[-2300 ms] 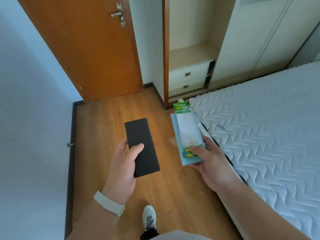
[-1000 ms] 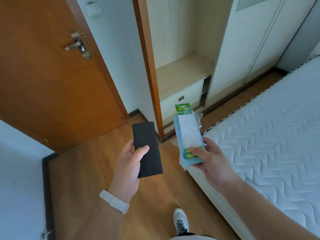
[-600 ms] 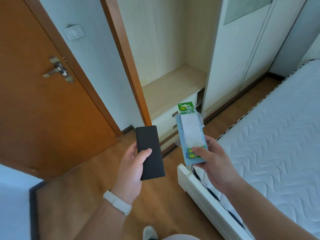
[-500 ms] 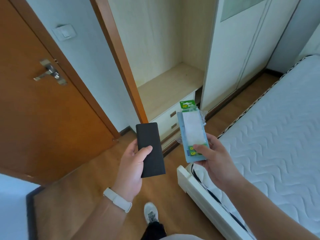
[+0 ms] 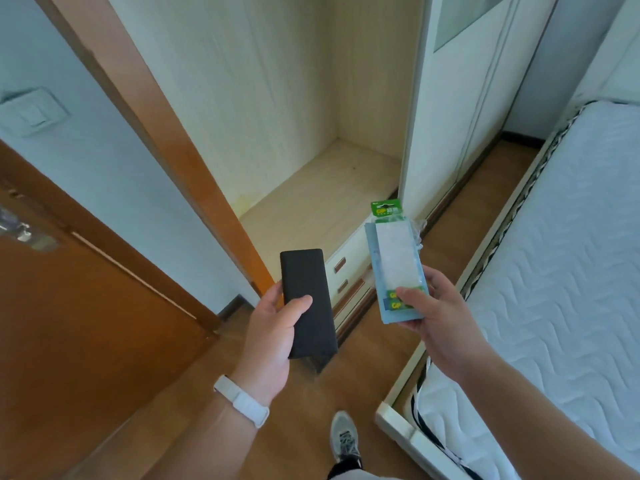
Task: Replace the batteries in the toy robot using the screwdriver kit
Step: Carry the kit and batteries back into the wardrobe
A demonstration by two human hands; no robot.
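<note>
I see my left hand (image 5: 273, 334) wrapped round the lower half of the black case (image 5: 308, 303), thumb across its front, above the wooden floor (image 5: 374, 351). My right hand (image 5: 440, 327) pinches the bottom of the battery pack (image 5: 396, 268), near the case but apart, beside the bed (image 5: 554, 289)

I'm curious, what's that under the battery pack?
A flat light-blue package lies under the battery pack, both pinched by the right hand. The pack covers most of its front, so what it is can't be told.
</note>
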